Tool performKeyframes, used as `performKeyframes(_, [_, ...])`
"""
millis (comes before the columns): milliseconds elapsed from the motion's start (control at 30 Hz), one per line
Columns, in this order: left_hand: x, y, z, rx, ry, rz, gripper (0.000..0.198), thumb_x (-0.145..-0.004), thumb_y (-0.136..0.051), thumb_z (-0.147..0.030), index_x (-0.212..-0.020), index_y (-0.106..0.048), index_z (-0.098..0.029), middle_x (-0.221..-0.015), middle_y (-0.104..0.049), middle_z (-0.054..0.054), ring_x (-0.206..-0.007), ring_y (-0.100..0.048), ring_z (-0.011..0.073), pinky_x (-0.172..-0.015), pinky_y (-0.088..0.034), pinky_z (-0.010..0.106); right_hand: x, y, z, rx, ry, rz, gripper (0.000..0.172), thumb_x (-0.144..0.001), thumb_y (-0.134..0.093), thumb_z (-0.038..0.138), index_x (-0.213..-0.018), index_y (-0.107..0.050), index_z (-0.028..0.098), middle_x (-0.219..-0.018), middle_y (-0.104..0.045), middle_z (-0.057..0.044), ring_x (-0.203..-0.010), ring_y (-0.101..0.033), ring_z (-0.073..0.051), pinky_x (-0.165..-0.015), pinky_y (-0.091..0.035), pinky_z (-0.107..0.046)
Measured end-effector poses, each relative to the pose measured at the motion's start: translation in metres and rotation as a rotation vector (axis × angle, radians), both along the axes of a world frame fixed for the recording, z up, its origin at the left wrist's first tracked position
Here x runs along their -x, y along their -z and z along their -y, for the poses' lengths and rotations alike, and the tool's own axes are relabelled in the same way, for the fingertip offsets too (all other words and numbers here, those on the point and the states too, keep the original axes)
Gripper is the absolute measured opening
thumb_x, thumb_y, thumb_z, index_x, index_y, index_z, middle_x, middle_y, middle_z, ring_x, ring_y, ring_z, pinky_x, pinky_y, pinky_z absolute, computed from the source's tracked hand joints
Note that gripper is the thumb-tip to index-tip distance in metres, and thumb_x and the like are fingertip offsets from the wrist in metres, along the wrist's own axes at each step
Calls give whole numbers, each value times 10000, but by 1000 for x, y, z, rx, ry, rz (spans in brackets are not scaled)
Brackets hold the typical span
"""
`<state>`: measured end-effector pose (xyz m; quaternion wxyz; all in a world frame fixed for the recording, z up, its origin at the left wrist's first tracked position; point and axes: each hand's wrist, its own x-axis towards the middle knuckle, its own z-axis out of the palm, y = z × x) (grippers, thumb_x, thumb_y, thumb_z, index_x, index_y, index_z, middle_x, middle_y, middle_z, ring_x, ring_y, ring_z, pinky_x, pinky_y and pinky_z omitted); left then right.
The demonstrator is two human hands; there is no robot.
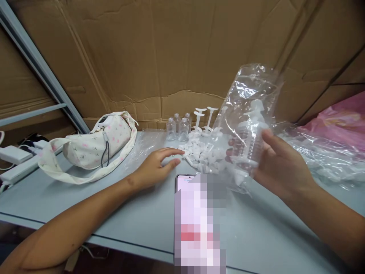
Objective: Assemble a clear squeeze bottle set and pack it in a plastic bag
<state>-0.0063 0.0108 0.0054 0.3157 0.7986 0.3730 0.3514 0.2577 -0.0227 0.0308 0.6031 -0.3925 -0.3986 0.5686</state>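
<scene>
Your right hand (pixel 281 167) was closed around a clear plastic bag (pixel 251 87), thumb in front and fingers behind, pinching through the film a clear bottle (pixel 252 142) with a white top inside it. The bag was raised above the table (pixel 137 217), right of centre, mouth end up.

Your left hand (pixel 156 167) was released and held nothing. It lay palm down on the table, fingers stretched out, fingertips just beside a pile of small white plastic parts (pixel 199 154).

Open room: bare tabletop in front of the left forearm, near edge running across the bottom. A phone (pixel 184 180) lay between the hands. A cardboard wall (pixel 171 49) closed off the back.

Behind the pile stood four small clear bottles (pixel 179 127) and some upright white T-shaped pieces (pixel 203 120). A floral fabric shoulder bag (pixel 97 142) sat at the left, loose clear film (pixel 327 160) at the right.
</scene>
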Motion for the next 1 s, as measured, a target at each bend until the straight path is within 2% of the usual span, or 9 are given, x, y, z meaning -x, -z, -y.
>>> performKeyframes(67, [0, 5, -4, -181, -9, -205, 355, -889, -543, -314, -1217, -630, -212, -1324, -579, 112, -1274, -467, 279, -1112, -262, 453, -2, -1, 0, 37, 4, 37, 267, -822, -567, 527, -875, -720, 315, -817, -699, 11, -704, -655, -192, -679, -539, -316])
performKeyframes(133, [0, 11, -9, -255, 1, -305, 406, -877, -536, -246, -1279, -583, -222, -1440, -466, 114, -1353, -376, 300, -1129, -221, 486, -3, -1, 0, 64, -11, 67, 294, -816, -572, 537, -886, -726, 297, -799, -692, 3, -659, -646, -185, -633, -535, -305])
performKeyframes(267, [-4, 13, -19, -233, -6, -418, 501, -876, -487, -162, -1362, -482, -285, -1584, -197, 55, -1451, -173, 310, -1145, -186, 518, -2, 1, -1, 82, -63, 98, 253, -802, -621, 485, -882, -735, 274, -786, -691, 7, -632, -633, -160, -606, -530, -256])
performKeyframes(367, [-8, 5, -27, -200, -24, -638, 535, -898, -490, -228, -1417, -386, -302, -1599, -119, 69, -1461, -125, 318, -1146, -197, 513, 1, 1, -2, 101, -32, 135, 222, -801, -629, 446, -864, -737, 263, -788, -697, 19, -643, -629, -151, -611, -529, -233])
performKeyframes(467, [-15, -1, -38, -224, -39, -793, 527, -919, -467, -371, -1423, -360, -263, -1536, -268, 126, -1399, -288, 324, -1098, -305, 478, 2, 2, -3, 138, -36, 169, 223, -807, -625, 443, -803, -731, 247, -768, -707, 17, -707, -652, -161, -616, -524, -220])
performKeyframes(533, [-19, 0, -46, -287, -23, -827, 486, -922, -445, -418, -1365, -430, -216, -1367, -471, 140, -1269, -444, 306, -1025, -389, 448, 2, 4, -4, 135, -53, 171, 219, -803, -637, 444, -778, -721, 243, -766, -710, 21, -719, -654, -158, -618, -519, -214])
performKeyframes(600, [-22, 3, -52, -340, -9, -833, 436, -919, -442, -440, -1281, -497, -203, -1198, -558, 121, -1155, -506, 290, -947, -438, 420, 0, 7, -5, 123, -63, 172, 223, -791, -654, 457, -782, -712, 242, -774, -713, 24, -710, -650, -155, -629, -517, -219])
performKeyframes(867, [-27, 9, -52, -383, 55, -879, 307, -946, -365, -402, -1100, -565, -229, -1047, -563, 82, -836, -583, 214, -726, -469, 324, 1, 10, -4, 106, -130, 247, 270, -825, -630, 489, -856, -677, 225, -911, -742, -15, -873, -676, -204, -714, -509, -250])
performKeyframes(1000, [-28, 11, -49, -365, 35, -873, 310, -953, -330, -333, -1065, -584, -194, -981, -571, 99, -756, -586, 212, -685, -456, 325, 4, 9, -2, 98, -161, 273, 256, -868, -586, 458, -930, -681, 229, -946, -743, -16, -815, -681, -188, -753, -519, -268])
